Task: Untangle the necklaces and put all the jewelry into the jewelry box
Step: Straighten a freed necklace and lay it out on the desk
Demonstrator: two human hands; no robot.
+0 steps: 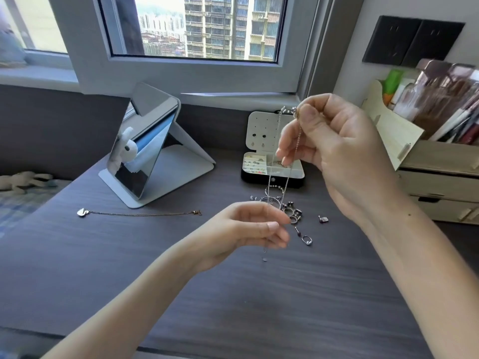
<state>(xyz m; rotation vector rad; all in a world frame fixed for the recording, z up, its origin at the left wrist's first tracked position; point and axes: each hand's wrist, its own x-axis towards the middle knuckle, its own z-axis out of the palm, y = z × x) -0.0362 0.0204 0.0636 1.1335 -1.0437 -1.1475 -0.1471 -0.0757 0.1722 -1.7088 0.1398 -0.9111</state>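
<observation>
1. Strong daylight enters through the window (207,27) at the top of the frame. The view outside is pale, and the pane at upper left is almost blown white.
2. The dark desk (233,307) carries a soft, even sheen. Shadows on it are faint, with no hard edges.
3. The mirror (145,151), left of centre, throws back bright patches.
4. The left hand (248,226) at centre is smeared by motion at its fingertips, and the thin chain (287,183) nearly vanishes there. The right hand (337,141) above it is sharper.
5. Wide-angle distortion bends and tilts the window frame and the organiser (394,136) at the right edge.
6. The lower left corner is blurred.
</observation>
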